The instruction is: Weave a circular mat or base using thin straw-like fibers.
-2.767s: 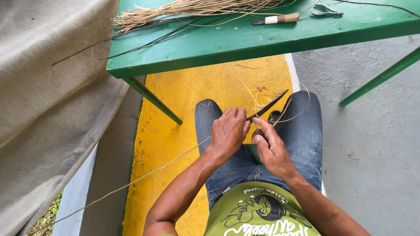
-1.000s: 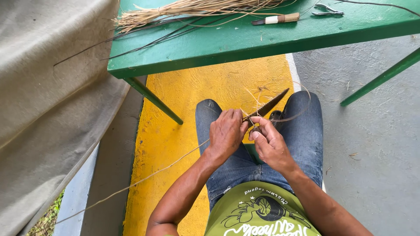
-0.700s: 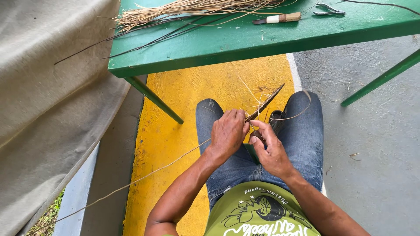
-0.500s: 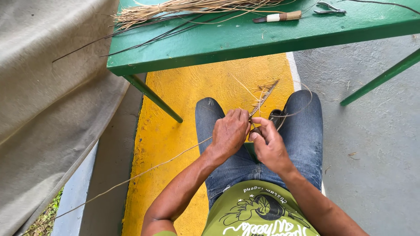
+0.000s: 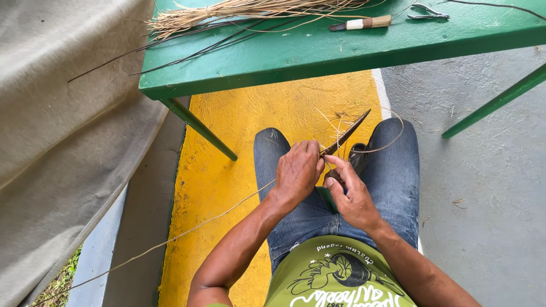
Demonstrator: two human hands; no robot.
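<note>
Yellow painted floor runs under the green table [image 5: 341, 54], where a bundle of dry fibre [image 5: 250, 10], a wrapped-handle knife [image 5: 361, 24] and metal snips [image 5: 427, 11] lie. We sit with jeans-clad knees below it. Our left hand [image 5: 298, 170] is closed around the dark woven strip [image 5: 344, 135], which points up and away over our lap. Our right hand [image 5: 350, 190] pinches a pale strand [image 5: 375, 149] just beside it; a long fibre [image 5: 187, 230] trails off left

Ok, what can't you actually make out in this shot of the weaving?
Head view only:
- Near end of the dark woven strip: covered by the left hand.
- Long thin strand: far end cut off at the frame's left edge.
- Right hand: what its fingers pinch is too small to tell.
</note>
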